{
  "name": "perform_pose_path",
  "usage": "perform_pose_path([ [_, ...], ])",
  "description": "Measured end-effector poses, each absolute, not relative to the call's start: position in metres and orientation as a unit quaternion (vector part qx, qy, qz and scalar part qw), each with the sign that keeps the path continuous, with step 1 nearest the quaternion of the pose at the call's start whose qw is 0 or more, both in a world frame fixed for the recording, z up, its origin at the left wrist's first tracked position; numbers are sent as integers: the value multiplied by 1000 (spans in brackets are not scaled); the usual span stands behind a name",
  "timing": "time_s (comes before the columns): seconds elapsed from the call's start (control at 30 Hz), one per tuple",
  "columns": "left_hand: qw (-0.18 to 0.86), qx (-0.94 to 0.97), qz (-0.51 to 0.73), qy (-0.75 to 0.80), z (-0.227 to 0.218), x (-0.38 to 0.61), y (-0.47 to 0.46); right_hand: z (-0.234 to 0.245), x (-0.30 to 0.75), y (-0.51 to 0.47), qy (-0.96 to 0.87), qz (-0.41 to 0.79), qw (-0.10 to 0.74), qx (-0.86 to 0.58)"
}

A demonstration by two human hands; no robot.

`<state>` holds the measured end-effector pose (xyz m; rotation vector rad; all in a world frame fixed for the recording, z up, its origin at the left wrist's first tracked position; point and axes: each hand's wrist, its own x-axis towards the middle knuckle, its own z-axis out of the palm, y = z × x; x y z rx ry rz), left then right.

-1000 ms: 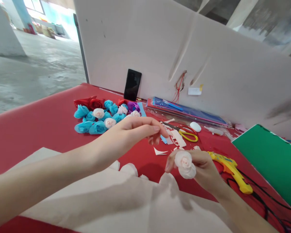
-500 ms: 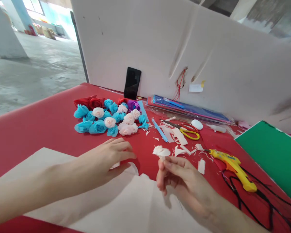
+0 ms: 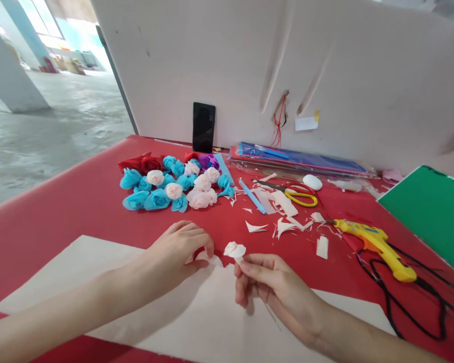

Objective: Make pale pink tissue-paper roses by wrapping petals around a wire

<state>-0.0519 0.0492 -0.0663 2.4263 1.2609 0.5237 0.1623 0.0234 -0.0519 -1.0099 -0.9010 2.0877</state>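
Observation:
My right hand (image 3: 267, 280) pinches a small pale paper rose (image 3: 234, 249) by its base, between thumb and forefinger. The bloom points up, and a thin stem (image 3: 274, 317) shows below the hand. My left hand (image 3: 187, 247) hovers over the far edge of a large white sheet of paper (image 3: 185, 327), fingers bent, with a gap between thumb and fingertips. A small rounded paper petal (image 3: 214, 260) lies just by its thumb; whether they touch I cannot tell. Both forearms lie across the sheet.
Beyond my left hand are blue paper roses (image 3: 157, 199), with pink, red and purple ones. Scissors (image 3: 300, 198), a blue stick (image 3: 252, 196) and paper scraps (image 3: 285, 227) lie right of them. A yellow glue gun (image 3: 376, 247) with black cable lies right; a phone (image 3: 203, 127) leans behind.
My right hand has moved left and slightly down with the rose, closer to my left hand. My left fingers have bent more near the petal. The view has shifted slightly.

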Motion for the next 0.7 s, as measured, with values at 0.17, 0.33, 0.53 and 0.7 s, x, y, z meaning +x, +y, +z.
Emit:
perform_pose_path([
  [0.17, 166, 851, 187, 462, -62, -50, 45, -51, 161, 23, -346, 795, 318, -383],
  [0.33, 162, 859, 172, 455, -69, -51, 48, -50, 161, 23, -346, 796, 313, -385],
  [0.53, 189, 852, 168, 459, -64, -52, 51, -50, 161, 23, -345, 797, 312, -385],
  [0.7, 220, 830, 191, 475, -50, -54, 49, -53, 162, 24, -349, 796, 313, -383],
])
